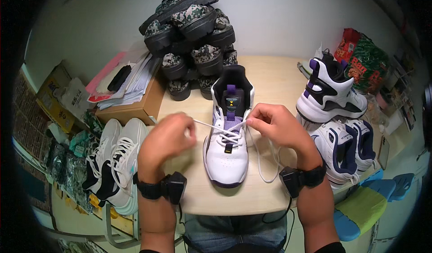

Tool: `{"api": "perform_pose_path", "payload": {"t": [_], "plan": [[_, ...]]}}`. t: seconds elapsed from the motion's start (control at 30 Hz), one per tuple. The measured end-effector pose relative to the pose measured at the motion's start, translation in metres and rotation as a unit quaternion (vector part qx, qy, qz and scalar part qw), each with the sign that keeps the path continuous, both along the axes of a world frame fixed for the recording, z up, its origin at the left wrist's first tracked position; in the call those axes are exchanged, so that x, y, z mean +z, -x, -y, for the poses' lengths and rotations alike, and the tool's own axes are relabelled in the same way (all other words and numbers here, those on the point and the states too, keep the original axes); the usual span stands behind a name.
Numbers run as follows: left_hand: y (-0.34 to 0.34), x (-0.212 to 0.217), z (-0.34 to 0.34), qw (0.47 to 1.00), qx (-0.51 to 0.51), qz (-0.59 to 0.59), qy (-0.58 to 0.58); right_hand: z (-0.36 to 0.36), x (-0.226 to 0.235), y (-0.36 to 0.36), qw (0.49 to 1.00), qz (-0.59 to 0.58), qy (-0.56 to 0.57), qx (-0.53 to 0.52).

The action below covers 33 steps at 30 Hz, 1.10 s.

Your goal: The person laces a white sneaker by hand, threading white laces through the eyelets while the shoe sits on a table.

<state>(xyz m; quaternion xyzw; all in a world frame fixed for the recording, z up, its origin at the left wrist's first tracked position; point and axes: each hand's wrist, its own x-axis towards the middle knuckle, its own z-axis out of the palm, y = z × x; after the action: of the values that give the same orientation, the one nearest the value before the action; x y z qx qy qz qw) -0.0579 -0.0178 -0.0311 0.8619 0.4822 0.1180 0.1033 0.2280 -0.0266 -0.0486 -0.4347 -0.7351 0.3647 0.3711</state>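
Note:
A white sneaker (pixel 226 156) with purple and black trim stands on the wooden table (pixel 274 80), toe toward me. My left hand (pixel 168 136) pinches one end of its white lace (pixel 211 126), drawn taut to the left of the shoe. At the upper eyelets, my right hand (pixel 274 125) grips the other lace end, which loops down beside the shoe's right side. Both wrists wear black strap devices.
A pile of camouflage platform shoes (pixel 193 32) stands behind the sneaker. White and purple sneakers (pixel 335 118) sit at the right, white ones (pixel 114 158) on a rack at the left. A cardboard box (pixel 135 107) carries papers. Snack bags (pixel 364 59) lie far right.

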Motion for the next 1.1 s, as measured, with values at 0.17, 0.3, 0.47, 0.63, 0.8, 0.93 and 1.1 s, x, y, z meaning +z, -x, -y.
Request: {"api": "perform_pose_path", "payload": {"t": [0.17,0.3,0.47,0.63,0.8,0.93,1.1], "plan": [[0.006,-0.007,-0.012,0.979,0.178,0.061,-0.075,0.001,0.008,-0.006,1.0,0.018,0.024,-0.007],[-0.012,0.005,-0.017,0.951,0.106,0.269,-0.107,0.004,0.012,-0.003,0.999,-0.022,-0.013,-0.029],[-0.045,0.016,-0.044,0.928,0.018,0.364,-0.08,-0.002,0.013,0.0,0.992,-0.088,-0.078,-0.054],[-0.064,0.029,-0.086,0.948,-0.041,0.315,0.027,-0.024,0.02,0.005,0.973,-0.149,-0.128,-0.119],[-0.068,0.021,-0.103,0.95,-0.026,0.299,0.086,-0.048,-0.001,0.004,0.968,-0.086,-0.165,-0.171],[-0.065,0.02,-0.101,0.932,-0.017,0.337,0.134,-0.051,0.0,0.007,0.973,-0.123,-0.095,-0.169],[-0.064,0.018,-0.097,0.949,-0.004,0.298,0.101,-0.057,-0.007,0.005,0.973,-0.086,-0.154,-0.15]]}}
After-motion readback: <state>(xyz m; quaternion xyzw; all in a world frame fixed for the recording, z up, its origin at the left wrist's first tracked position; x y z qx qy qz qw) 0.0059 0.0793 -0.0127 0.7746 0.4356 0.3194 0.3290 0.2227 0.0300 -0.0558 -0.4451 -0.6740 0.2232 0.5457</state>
